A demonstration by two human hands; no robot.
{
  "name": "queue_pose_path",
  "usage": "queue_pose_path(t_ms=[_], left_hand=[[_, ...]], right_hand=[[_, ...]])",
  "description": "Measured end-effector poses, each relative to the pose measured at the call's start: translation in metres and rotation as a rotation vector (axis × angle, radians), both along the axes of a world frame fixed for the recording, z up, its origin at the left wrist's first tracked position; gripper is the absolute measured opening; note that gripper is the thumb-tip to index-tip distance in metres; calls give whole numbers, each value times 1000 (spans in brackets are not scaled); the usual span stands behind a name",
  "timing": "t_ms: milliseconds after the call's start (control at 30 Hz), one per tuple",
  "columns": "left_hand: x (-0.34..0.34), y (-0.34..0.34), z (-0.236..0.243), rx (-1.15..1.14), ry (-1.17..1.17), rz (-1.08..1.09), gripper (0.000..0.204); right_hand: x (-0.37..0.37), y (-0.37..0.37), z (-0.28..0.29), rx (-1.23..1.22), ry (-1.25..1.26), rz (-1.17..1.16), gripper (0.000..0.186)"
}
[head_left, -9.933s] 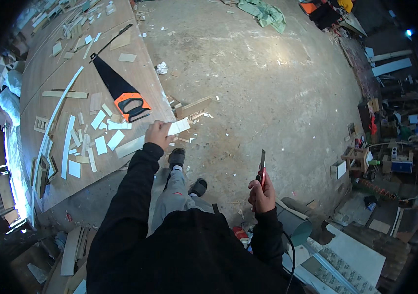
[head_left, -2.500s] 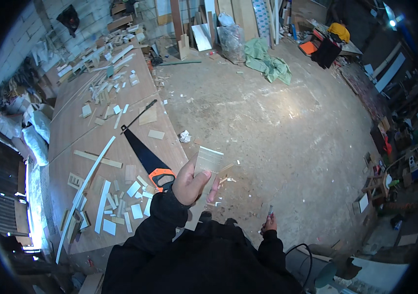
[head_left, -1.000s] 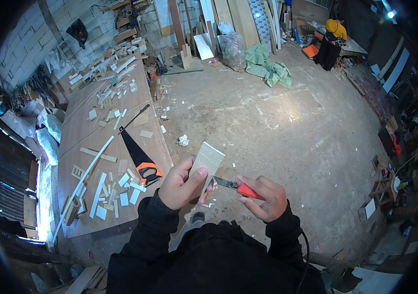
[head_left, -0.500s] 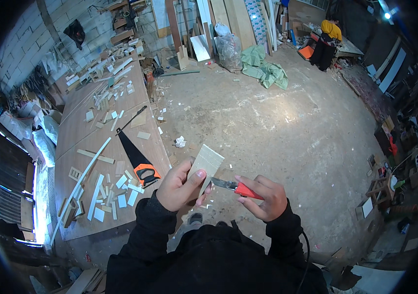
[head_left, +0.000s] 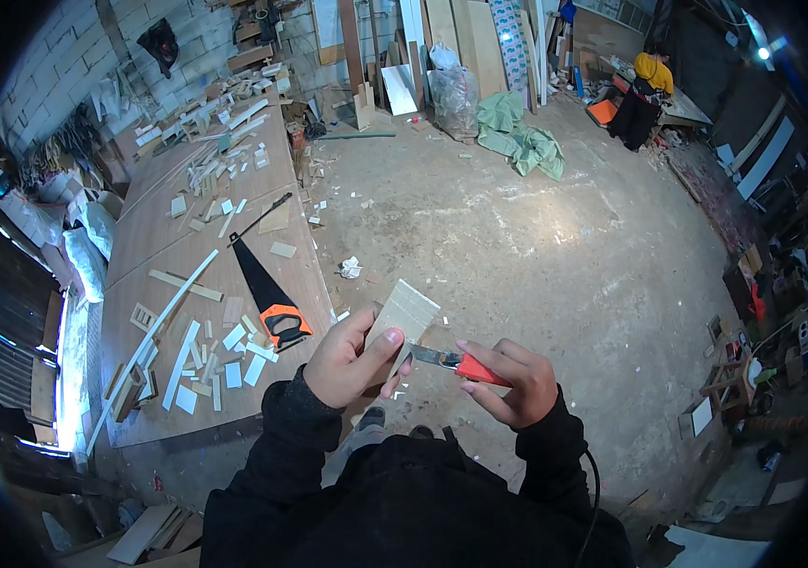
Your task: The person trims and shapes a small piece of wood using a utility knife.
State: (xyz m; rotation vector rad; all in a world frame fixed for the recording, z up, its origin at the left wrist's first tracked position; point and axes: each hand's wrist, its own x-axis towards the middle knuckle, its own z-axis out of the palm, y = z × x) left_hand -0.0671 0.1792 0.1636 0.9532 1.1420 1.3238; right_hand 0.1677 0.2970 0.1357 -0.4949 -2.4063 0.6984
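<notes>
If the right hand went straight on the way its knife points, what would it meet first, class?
Probably the edge of the pale flat piece held by the left hand: the knife appears right at it, though depth is unclear.

On the left tabletop (head_left: 139,248), a saw (head_left: 260,287) lay right of some scraps (head_left: 233,376). Nearer, a board (head_left: 406,310) was left of a knife (head_left: 451,360). Far off, a sack (head_left: 454,102) stood on the floor (head_left: 480,246), left of a cloth (head_left: 518,137).

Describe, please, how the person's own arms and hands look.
The left sleeve and right sleeve are black and long, matching the top. The left hand and right hand are bare, without gloves. A thin dark cable shows beside the right sleeve.
</notes>
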Motion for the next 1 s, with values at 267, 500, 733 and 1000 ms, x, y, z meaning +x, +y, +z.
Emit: queue_pose_path(t_ms=[267,500,733,1000], left_hand=[[4,-11,-2,-66,140,-68,36],[7,3,-51,26,443,106,52],[-1,12,-101,-16,367,163,53],[-4,4,-112,95,526,230,60]], right_hand=[[4,-7,-6,-46,-49,15,52],[-2,-22,-28,-78,-154,-45,59],[-10,-28,-42,-230,-337,-105,55],[-8,-32,-51,-178,-316,-98,48]])
